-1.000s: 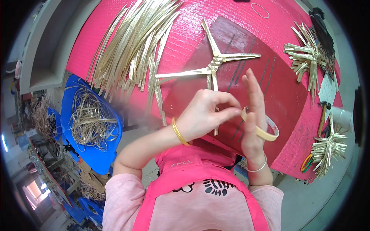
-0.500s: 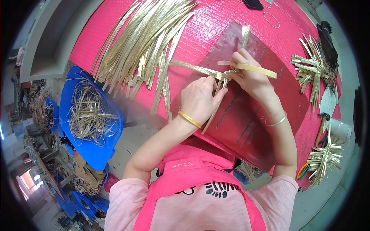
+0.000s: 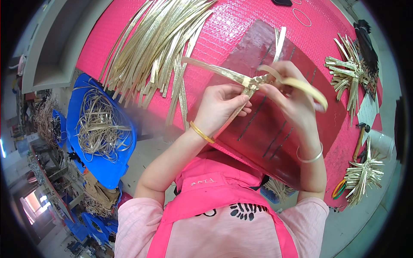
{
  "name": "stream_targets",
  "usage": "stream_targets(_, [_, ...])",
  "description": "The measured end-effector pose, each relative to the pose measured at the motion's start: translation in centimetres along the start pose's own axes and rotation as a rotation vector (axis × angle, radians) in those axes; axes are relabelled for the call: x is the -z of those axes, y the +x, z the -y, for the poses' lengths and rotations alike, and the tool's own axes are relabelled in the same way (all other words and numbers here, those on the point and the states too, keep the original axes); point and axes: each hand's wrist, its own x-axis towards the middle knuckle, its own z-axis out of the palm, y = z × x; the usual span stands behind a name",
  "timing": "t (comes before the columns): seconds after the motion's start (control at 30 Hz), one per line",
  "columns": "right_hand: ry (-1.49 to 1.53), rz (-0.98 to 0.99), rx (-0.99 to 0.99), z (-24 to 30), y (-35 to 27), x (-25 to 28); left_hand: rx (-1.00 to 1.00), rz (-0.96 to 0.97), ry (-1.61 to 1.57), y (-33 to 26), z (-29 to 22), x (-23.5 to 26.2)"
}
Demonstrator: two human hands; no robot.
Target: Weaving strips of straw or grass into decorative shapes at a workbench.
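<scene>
A small woven piece of gold strips (image 3: 254, 81) is held over a dark red board, its loose ends sticking out to the left, far side and near side. My left hand (image 3: 219, 105) is closed, thumb and fingers pinching the near strips just below the weave. At the weave's right side, my right hand (image 3: 294, 96) is closed, its thumb against the plaited part; its other fingers are partly hidden. A cream tape-like band (image 3: 306, 87) curves across my right hand, its right end smeared by motion. Whether the band joins the weave I cannot tell.
A heap of loose gold strips (image 3: 150, 51) lies on the pink table covering (image 3: 228, 26). The dark red board (image 3: 309, 124) carries dark lines. Finished-looking gold woven pieces (image 3: 352, 75) and a hammer (image 3: 359, 142) lie at right. A blue bag of strips (image 3: 109, 170) stands at left.
My left hand has shifted slightly left and down, and its fingers now pinch the near strips. My right hand has turned, and the cream band has swung to the right. The weave shows more clearly.
</scene>
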Motion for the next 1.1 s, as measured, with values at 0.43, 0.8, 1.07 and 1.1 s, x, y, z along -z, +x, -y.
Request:
stream_targets(0.43, [0.418,0.072,-0.378,-2.0,-3.8,-2.5,-0.066,0.016,-0.115,-1.8,0.5,-0.8])
stream_targets(0.8, [0.376,-0.03,-0.34,0.2,-4.3,-3.2,-0.139,0.005,-0.062,-2.3,0.7,-1.3])
stream_targets(1.07, [0.424,-0.146,-0.212,-1.7,-5.9,-3.1,0.025,0.157,-0.411,-1.8,-0.3,-1.3])
stream_targets(1.1, [0.62,-0.173,-0.159,-1.9,-6.1,-3.4,0.079,0.315,-0.479,-1.6,-0.5,-1.3])
